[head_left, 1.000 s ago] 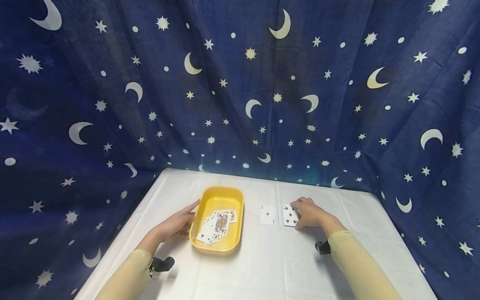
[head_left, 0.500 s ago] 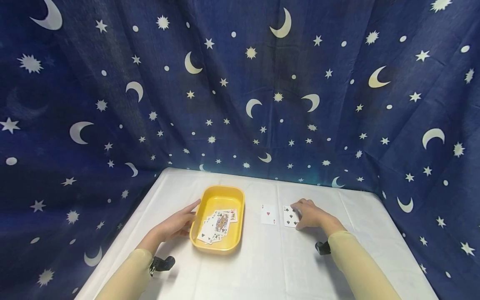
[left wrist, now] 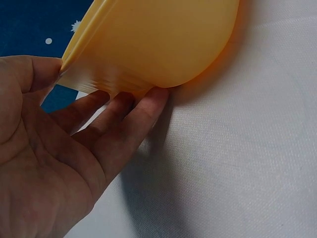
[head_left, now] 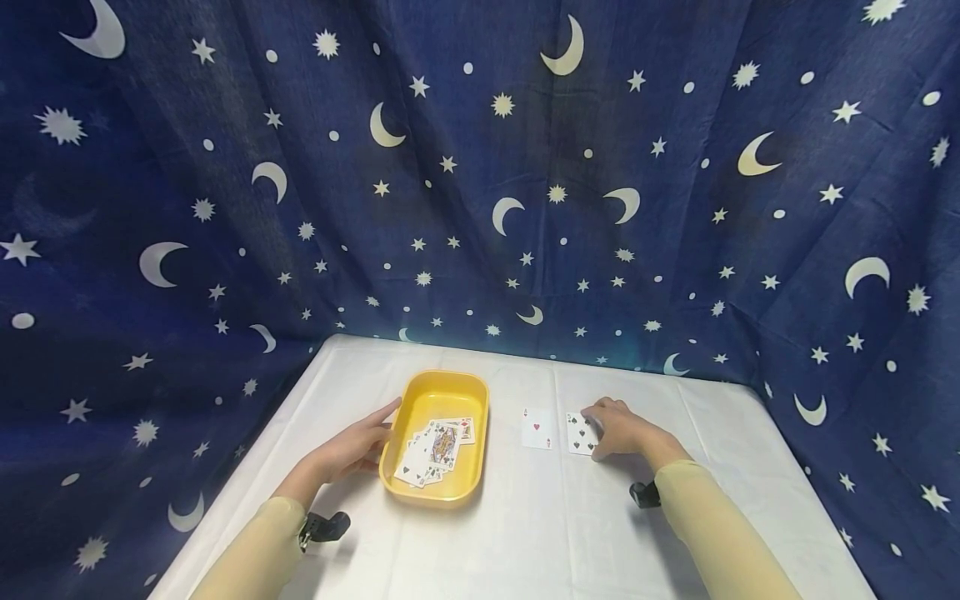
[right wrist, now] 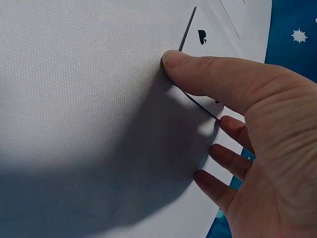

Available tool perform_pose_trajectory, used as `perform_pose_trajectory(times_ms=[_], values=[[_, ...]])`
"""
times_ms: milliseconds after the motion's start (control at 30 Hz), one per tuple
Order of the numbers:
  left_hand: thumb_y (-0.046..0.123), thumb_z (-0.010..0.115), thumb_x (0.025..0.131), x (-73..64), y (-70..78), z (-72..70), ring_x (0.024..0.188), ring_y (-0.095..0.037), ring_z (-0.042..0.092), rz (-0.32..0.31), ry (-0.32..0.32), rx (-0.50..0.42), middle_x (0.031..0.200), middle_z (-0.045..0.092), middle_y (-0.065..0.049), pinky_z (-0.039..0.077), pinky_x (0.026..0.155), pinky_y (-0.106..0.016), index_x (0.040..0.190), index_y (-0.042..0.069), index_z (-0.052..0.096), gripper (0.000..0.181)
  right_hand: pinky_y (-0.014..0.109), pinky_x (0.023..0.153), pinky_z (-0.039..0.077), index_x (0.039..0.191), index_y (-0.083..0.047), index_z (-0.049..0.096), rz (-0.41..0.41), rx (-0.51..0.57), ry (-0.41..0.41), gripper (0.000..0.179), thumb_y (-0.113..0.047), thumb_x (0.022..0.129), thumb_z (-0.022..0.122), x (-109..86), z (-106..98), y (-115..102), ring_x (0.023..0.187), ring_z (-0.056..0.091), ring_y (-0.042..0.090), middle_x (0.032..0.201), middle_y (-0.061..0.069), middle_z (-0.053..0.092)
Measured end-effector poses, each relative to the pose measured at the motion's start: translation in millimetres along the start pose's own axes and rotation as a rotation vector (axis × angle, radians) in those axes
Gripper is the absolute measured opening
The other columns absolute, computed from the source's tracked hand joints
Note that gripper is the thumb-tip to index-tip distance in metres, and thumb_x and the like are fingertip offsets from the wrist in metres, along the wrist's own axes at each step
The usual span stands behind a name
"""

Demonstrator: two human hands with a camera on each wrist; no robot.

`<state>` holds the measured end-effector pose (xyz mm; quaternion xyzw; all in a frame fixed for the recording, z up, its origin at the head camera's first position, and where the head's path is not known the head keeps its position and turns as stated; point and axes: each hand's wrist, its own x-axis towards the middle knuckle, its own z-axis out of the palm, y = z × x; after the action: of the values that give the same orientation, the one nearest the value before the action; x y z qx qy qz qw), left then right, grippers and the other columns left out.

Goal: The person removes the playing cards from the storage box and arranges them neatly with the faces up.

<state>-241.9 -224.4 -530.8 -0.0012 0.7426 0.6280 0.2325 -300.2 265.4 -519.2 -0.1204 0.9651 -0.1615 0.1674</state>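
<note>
My left hand (head_left: 347, 451) rests against the left side of a yellow plastic tub (head_left: 435, 502). In the left wrist view its fingers (left wrist: 133, 119) touch the tub's outer wall and rim without curling over it. Several playing cards (head_left: 444, 446), a queen among them, lie face up in a loose pile inside the tub. At the right, my right hand (head_left: 622, 428) grips a spade playing card (head_left: 580, 434) by its right edge, thumb at the near corner. The right wrist view shows the thumb (right wrist: 213, 74) on that edge. The fingers hide part of the card.
An ace of hearts (head_left: 536, 429) lies face up on the white tablecloth (head_left: 517, 533), between the tub and the spade card. Behind the table hangs a dark blue curtain (head_left: 465, 208) with moons and stars.
The view has shifted very slightly. Both hands, the tub and the cards stay essentially where they were.
</note>
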Motion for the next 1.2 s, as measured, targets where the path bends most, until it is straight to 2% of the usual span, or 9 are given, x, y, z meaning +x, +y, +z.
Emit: perform_pose_trajectory(times_ms=[233, 567, 1000, 1200], values=[[0.018, 0.051, 0.104, -0.6, 2.2, -0.3, 0.108, -0.031, 0.062, -0.001, 0.0, 0.017, 0.135, 0.059, -0.017, 0.058, 0.086, -0.046, 0.165, 0.031, 0.021, 0.069, 0.061, 0.111, 0.035, 0.144, -0.006, 0.058, 0.004, -0.001, -0.001, 0.085, -0.018, 0.067, 0.093, -1.0, -2.8, -3.2, 0.13, 0.044, 0.037, 0.141, 0.016, 0.051], [0.018, 0.052, 0.104, 0.3, 1.1, -0.9, 0.109, -0.031, 0.061, 0.001, -0.009, 0.004, 0.142, 0.054, -0.018, 0.057, 0.084, -0.046, 0.165, 0.031, 0.021, 0.069, 0.062, 0.111, 0.036, 0.144, -0.006, 0.057, 0.01, -0.003, -0.008, 0.085, -0.019, 0.068, 0.093, 2.1, -1.4, -0.5, 0.13, 0.044, 0.038, 0.141, 0.017, 0.05], [0.016, 0.05, 0.103, 0.0, 0.1, -2.3, 0.107, -0.031, 0.061, 0.011, -0.025, 0.01, 0.133, 0.059, -0.018, 0.058, 0.084, -0.046, 0.166, 0.029, 0.018, 0.071, 0.062, 0.11, 0.036, 0.144, -0.007, 0.058, 0.001, -0.005, -0.01, 0.085, -0.017, 0.067, 0.092, 3.0, 0.6, 1.7, 0.129, 0.043, 0.037, 0.141, 0.016, 0.05], [0.017, 0.05, 0.104, -1.6, 0.7, -2.1, 0.109, -0.031, 0.061, 0.019, -0.033, 0.013, 0.136, 0.059, -0.019, 0.058, 0.085, -0.046, 0.166, 0.028, 0.017, 0.071, 0.062, 0.11, 0.036, 0.144, -0.007, 0.058, -0.005, -0.007, -0.008, 0.084, -0.017, 0.067, 0.092, 3.3, 0.8, 2.5, 0.13, 0.043, 0.037, 0.141, 0.016, 0.05]])
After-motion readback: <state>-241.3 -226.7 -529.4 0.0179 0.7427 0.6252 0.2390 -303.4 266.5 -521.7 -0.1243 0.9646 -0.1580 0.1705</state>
